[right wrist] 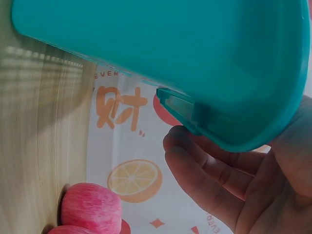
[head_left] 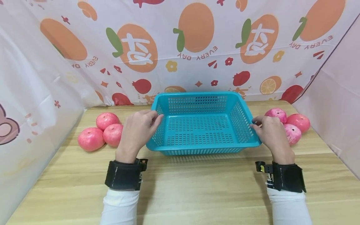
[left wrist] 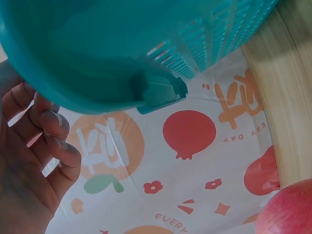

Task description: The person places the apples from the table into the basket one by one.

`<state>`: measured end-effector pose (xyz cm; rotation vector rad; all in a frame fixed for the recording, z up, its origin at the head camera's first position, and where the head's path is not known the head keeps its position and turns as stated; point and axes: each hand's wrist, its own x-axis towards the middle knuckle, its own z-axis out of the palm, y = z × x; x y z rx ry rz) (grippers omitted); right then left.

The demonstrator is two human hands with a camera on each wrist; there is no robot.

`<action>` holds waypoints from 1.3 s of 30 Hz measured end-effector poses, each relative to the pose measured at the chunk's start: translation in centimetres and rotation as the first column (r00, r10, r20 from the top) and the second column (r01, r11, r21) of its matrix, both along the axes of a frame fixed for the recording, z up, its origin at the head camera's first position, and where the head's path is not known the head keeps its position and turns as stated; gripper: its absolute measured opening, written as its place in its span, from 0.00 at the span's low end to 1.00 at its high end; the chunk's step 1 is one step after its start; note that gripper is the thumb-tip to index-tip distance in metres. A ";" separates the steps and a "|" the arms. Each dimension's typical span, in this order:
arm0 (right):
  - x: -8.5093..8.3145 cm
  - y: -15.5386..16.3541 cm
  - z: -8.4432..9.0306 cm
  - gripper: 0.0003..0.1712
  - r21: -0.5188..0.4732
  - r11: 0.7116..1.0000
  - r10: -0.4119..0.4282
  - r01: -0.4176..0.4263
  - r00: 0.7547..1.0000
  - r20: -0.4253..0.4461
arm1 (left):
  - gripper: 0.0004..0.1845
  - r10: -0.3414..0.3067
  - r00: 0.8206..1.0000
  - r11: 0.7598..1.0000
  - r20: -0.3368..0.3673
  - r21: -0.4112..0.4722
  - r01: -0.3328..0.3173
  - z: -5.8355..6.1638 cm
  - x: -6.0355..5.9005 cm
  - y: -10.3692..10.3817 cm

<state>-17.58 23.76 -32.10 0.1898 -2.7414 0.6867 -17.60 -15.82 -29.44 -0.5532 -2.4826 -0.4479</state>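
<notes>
Two hands on one basket, one at each short end.
Left hand point(head_left: 137, 129) and right hand point(head_left: 272, 132) curl their fingers on the rim of the teal basket point(head_left: 202, 147), which sits mid-table between them, its long axis running left to right.

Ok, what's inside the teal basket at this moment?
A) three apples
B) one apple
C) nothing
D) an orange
C: the head view shows the teal basket with a bare perforated floor, while three apples lie on the table to its left and three more apples to its right.
</notes>
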 end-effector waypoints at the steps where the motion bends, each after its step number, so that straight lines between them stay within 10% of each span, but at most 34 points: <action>1: 0.0 0.0 0.0 0.19 0.002 1.000 0.002 -0.002 1.000 -0.001 | 0.15 0.002 1.000 1.000 0.002 0.002 -0.002 0.0 0.0 0.0; 20: -0.1 0.0 0.1 0.18 -0.009 1.000 0.006 -0.007 1.000 -0.016 | 0.11 0.167 0.986 0.978 0.006 0.127 -0.167 -0.7 -0.3 -4.0; 39: 0.0 0.0 0.0 0.17 -0.014 1.000 0.017 -0.017 1.000 -0.025 | 0.14 0.365 0.912 0.905 0.190 0.160 -0.395 -3.5 -1.0 -8.0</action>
